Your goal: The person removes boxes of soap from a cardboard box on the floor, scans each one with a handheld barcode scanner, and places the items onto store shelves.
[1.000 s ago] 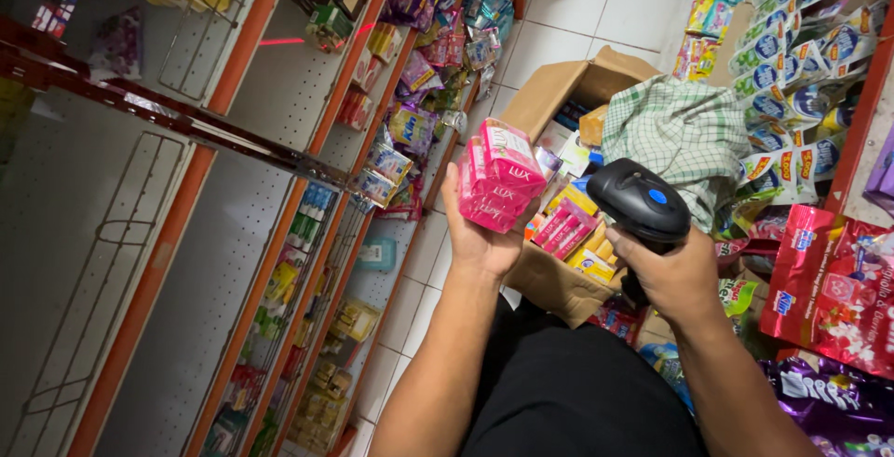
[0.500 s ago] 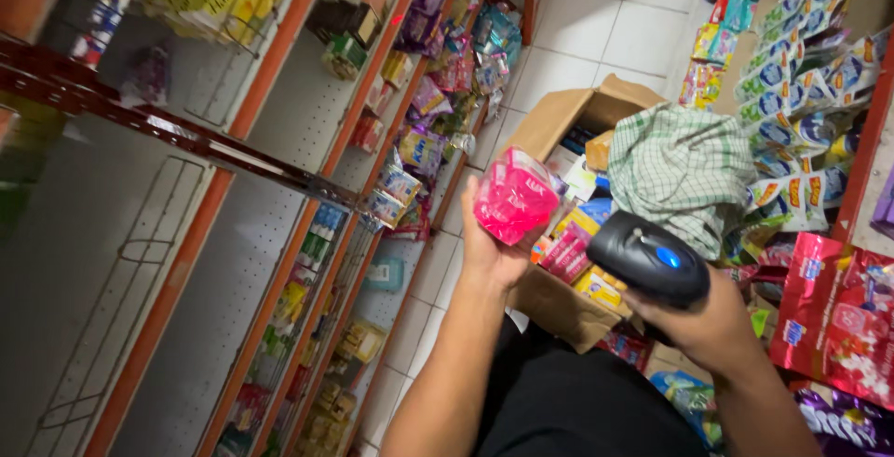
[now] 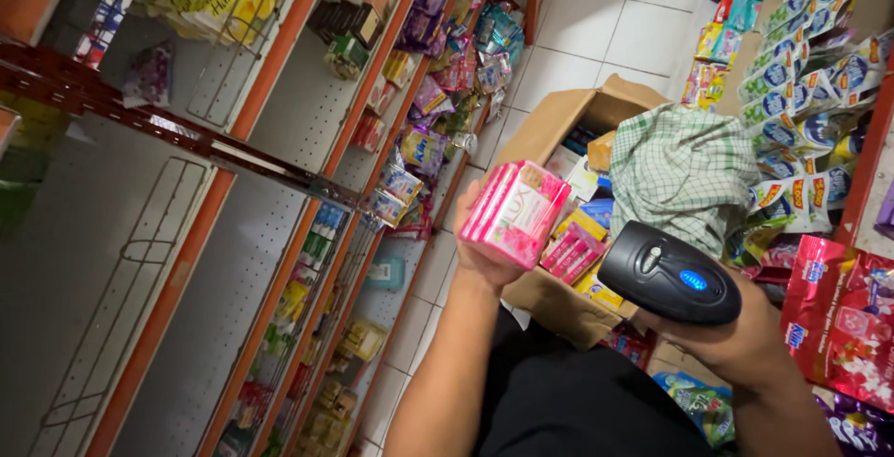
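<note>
My left hand point(image 3: 482, 254) holds up a pink shrink-wrapped pack of soap bars point(image 3: 517, 211) above an open cardboard box point(image 3: 557, 122). My right hand point(image 3: 722, 338) grips a black handheld barcode scanner point(image 3: 667, 273) with a blue light, its head pointing toward the pink pack. The box holds several small colourful product packs point(image 3: 582, 243). A green-and-white checked cloth point(image 3: 683, 173) lies draped over the box's right side.
Orange-and-grey store shelves point(image 3: 251, 233) run along the left, stocked with small packaged goods, the nearest one bare. Hanging sachet strips point(image 3: 801, 56) and red bags point(image 3: 838, 317) fill the right. White floor tiles point(image 3: 596, 19) stretch beyond the box. My dark-clothed lap point(image 3: 587, 401) is below.
The view has shifted and drawn closer. My left hand has turned the pink pack so its broad face shows, and the scanner has come lower and nearer to it.
</note>
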